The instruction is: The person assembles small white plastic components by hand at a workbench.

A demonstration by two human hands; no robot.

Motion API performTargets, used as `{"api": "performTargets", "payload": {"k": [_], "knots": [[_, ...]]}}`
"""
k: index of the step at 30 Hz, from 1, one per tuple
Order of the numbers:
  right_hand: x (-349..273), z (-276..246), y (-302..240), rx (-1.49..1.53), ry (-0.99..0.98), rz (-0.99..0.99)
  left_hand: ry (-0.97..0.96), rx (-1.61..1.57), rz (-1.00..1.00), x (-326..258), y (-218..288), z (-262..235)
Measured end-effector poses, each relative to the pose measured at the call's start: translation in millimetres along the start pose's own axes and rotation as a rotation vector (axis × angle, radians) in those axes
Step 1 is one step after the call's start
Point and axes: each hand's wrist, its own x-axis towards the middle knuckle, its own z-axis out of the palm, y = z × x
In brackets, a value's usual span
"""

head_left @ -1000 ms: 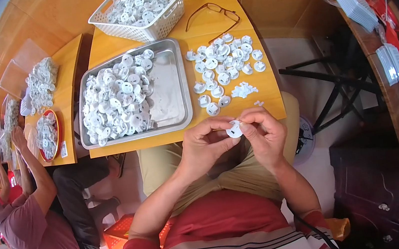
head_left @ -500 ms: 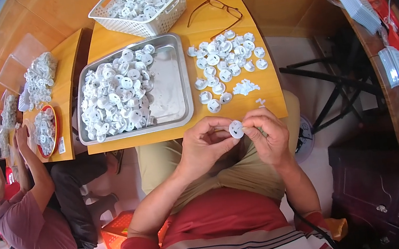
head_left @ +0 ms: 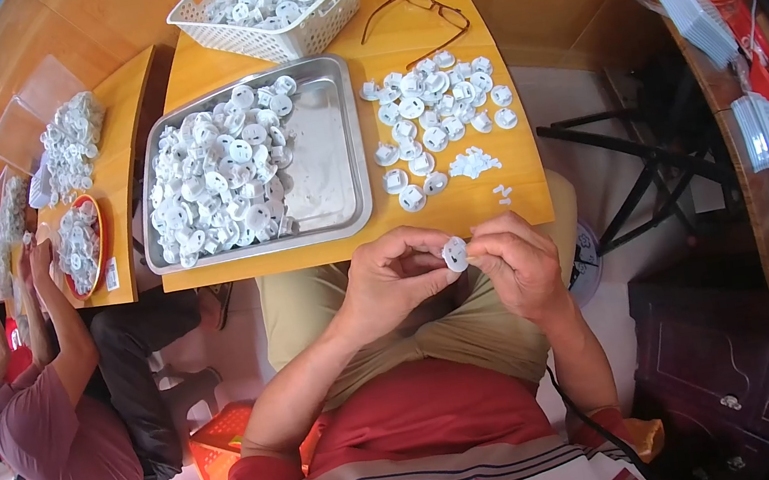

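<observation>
Just off the table's near edge, my left hand (head_left: 401,277) pinches a round white plastic part (head_left: 454,254) with small dark slots in its face. Close against that part's right side is my right hand (head_left: 519,264), thumb and forefinger pressed together; anything between them is too small to make out. Beyond my hands lie a little heap of tiny white pieces (head_left: 474,163) and a few strays (head_left: 502,194). Further up the table are several loose round white parts (head_left: 430,103). Many more are piled (head_left: 216,180) in a metal tray (head_left: 359,229) on the left.
A white perforated basket (head_left: 309,38) filled with like parts stands at the back, beside brown-framed glasses (head_left: 419,0). At a neighbouring table (head_left: 124,216) on the left, a person (head_left: 58,419) handles parts near a red-rimmed bowl (head_left: 103,262). A dark cabinet (head_left: 721,361) stands at the lower right.
The round part in my left hand has turned a little. My right fingers have shifted slightly at its edge. The view has moved a bit.
</observation>
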Motion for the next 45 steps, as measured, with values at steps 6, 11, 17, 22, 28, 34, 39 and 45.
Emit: {"api": "performTargets", "payload": {"k": [6, 11, 17, 22, 28, 34, 39, 45], "knots": [[-3, 1, 1, -0.008, 0.001, -0.024, -0.021, -0.023, -0.016, 0, -2, -1], [-4, 0, 2, 0.015, -0.001, -0.034, -0.041, -0.019, -0.030, 1, -2, -3], [-6, 1, 4, 0.048, -0.015, -0.050, -0.055, -0.015, -0.066, 0, -1, -4], [-9, 0, 5, 0.079, -0.038, -0.023, -0.058, -0.013, -0.083, -1, -3, -5], [-10, -2, 4, 0.109, -0.062, 0.011, -0.076, 0.036, -0.066, -1, -3, -6], [-11, -2, 3, 0.101, -0.063, 0.032, -0.095, 0.046, -0.079, -2, 0, -5], [-11, -3, 2, 0.112, -0.074, 0.045, -0.100, 0.073, -0.084, -3, 4, -3], [-11, -4, 1, 0.154, -0.107, 0.080, -0.096, 0.064, -0.093, -2, 5, -3]]}}
